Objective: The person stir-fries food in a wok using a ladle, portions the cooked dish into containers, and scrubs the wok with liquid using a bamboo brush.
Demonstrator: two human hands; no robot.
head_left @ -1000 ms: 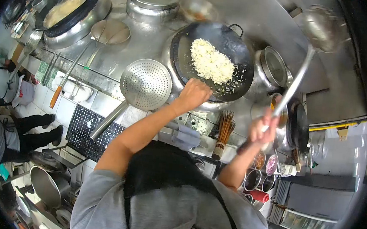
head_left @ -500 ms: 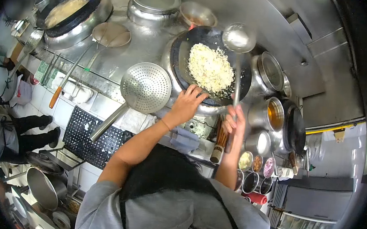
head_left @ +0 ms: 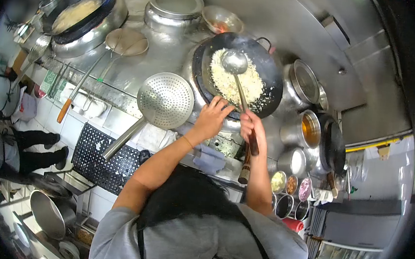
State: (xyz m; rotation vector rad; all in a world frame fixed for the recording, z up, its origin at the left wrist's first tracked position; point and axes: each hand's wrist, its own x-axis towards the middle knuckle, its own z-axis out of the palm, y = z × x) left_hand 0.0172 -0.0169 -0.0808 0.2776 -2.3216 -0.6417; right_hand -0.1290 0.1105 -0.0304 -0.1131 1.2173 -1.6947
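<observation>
Pale fried rice [head_left: 228, 80] lies in a dark wok [head_left: 270, 81] on the stove. My left hand [head_left: 212, 117] is closed on the wok's near edge; its fingertips curl over the rim, and whether a handle is under them is hidden. In my right hand [head_left: 253, 129] is the handle of a metal ladle [head_left: 234, 62]. The ladle's bowl is over the rice, toward the far left of the heap. Small grains are scattered up the wok's right wall.
Left of the wok lies a perforated strainer [head_left: 165, 100]. A lidded pot [head_left: 176, 7] and a metal bowl [head_left: 222, 19] stand behind. To the right are a pot of amber liquid [head_left: 310, 129] and several small ingredient tins [head_left: 291, 185]. Another person's legs [head_left: 35, 147] show at far left.
My right hand has brought the ladle from the wok's right edge leftward onto the rice. The wok tilts differently, showing its far handle. My left hand stays at the rim.
</observation>
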